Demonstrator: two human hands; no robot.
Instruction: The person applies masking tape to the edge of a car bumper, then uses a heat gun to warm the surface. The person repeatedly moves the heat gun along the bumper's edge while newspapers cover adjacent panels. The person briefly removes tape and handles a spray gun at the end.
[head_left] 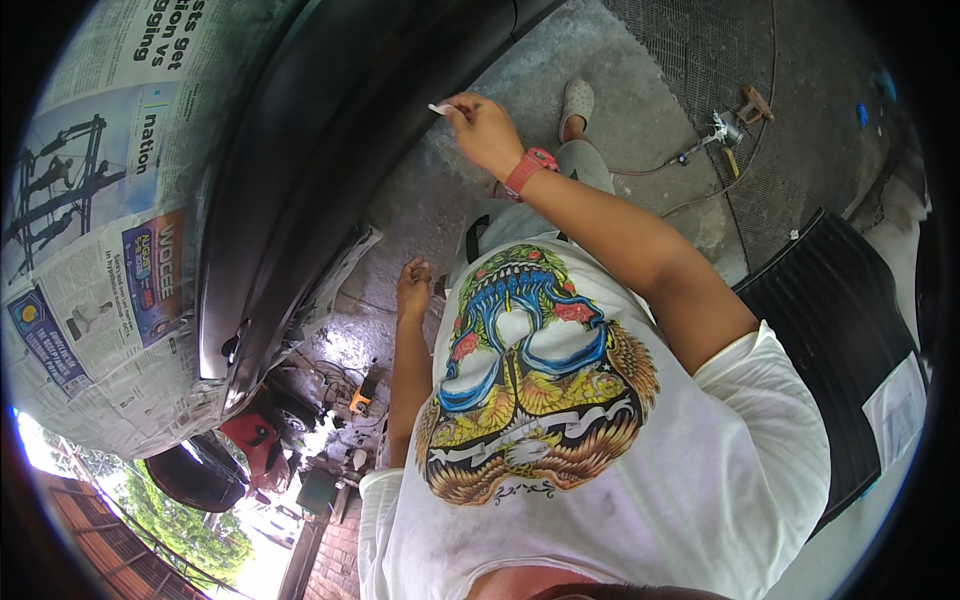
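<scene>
Right hand (483,128) is pinched shut, fingertips gripping a small white scrap, paper or tape by the look (440,108), held right at the edge of the glossy dark car body panel (330,150). Red wristband (529,168) on that wrist. Left hand (413,287) hangs loosely curled near the panel's lower edge, holding nothing I can see; can't tell if it touches the car.

Masking state: newspaper sheets (100,230) cover the area left of the dark panel, with more paper tucked under its lower edge (345,262). Dark panel itself is bare and shiny. My read: masking on that side is largely in place, and the work now sits along the panel's upper-right border, where the scrap is. No covering visible there. What's left beyond that I can't judge.

Around: wet grey concrete floor (560,60), black ribbed rubber mat (830,330) to the right, small metal tool with a cord (725,130) lying well apart on the floor.
</scene>
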